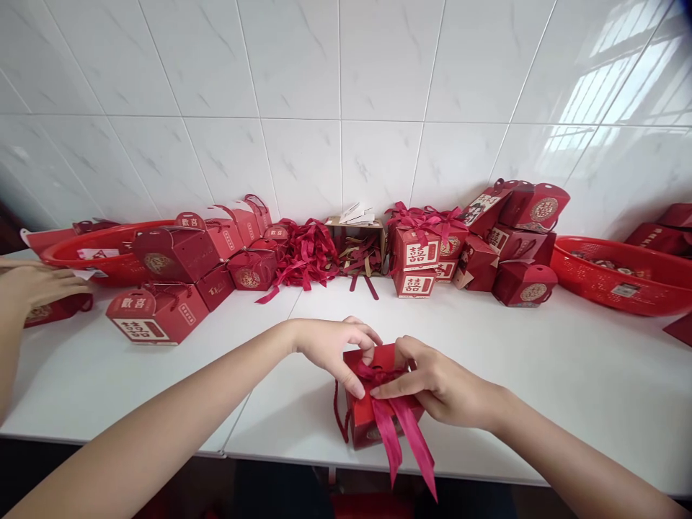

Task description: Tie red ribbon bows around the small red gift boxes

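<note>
A small red box [360, 425] stands near the table's front edge, with a dark red cord handle hanging at its left side. A crimson ribbon [414, 436] lies bunched across its top, and two tails hang down over the front. My left hand [343, 353] reaches over the box's left side, thumb and fingers apart around the ribbon's left part; no grip shows. From the right, my right hand [432, 378] rests on the top, index finger stretched out over the ribbon and the other fingers bent at the box's right side. What lies beneath those fingers is hidden.
Red boxes [170, 252] are stacked at the left, more at the right. Loose ribbons [308, 252] and a cardboard box [381, 234] stand by the tiled wall. Red baskets [621, 277] flank them. Another person's hand [43, 285] is at the far left.
</note>
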A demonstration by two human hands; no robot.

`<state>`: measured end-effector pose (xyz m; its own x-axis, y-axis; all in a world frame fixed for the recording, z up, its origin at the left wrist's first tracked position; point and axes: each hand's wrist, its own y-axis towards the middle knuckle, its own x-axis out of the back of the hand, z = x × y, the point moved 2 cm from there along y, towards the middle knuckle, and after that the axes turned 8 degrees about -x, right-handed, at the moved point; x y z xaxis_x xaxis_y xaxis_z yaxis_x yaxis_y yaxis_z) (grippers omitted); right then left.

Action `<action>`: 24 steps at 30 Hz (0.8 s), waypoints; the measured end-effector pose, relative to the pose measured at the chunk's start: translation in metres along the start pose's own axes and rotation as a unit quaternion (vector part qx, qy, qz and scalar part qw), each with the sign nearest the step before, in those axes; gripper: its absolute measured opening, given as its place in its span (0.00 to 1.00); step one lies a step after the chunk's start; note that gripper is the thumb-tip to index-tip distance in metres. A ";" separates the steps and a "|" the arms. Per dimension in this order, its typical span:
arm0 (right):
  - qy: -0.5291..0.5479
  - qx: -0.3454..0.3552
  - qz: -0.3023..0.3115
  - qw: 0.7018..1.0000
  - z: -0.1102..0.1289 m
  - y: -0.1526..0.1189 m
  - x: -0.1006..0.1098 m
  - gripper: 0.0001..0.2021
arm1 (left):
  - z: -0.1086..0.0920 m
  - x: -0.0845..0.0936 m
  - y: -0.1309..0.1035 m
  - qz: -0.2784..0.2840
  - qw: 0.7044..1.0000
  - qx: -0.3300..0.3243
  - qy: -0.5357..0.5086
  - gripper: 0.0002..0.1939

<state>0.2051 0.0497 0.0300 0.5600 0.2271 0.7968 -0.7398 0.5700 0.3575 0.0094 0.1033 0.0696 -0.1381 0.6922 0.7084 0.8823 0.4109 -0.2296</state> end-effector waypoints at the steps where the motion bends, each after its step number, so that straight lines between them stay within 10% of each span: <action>1: 0.004 0.001 -0.002 1.000 0.000 0.000 0.000 0.18 | 0.000 0.000 0.000 0.006 1.000 -0.007 -0.008 0.14; 24: 0.065 -0.030 -0.011 0.997 -0.007 -0.006 -0.004 0.20 | 0.005 -0.020 -0.009 -0.161 0.980 0.004 -0.115 0.12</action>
<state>0.2100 0.0510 0.0213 0.6215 0.3124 0.7184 -0.7059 0.6210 0.3407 0.0017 0.0887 0.0546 -0.5079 0.6406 0.5759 0.7725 0.6345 -0.0244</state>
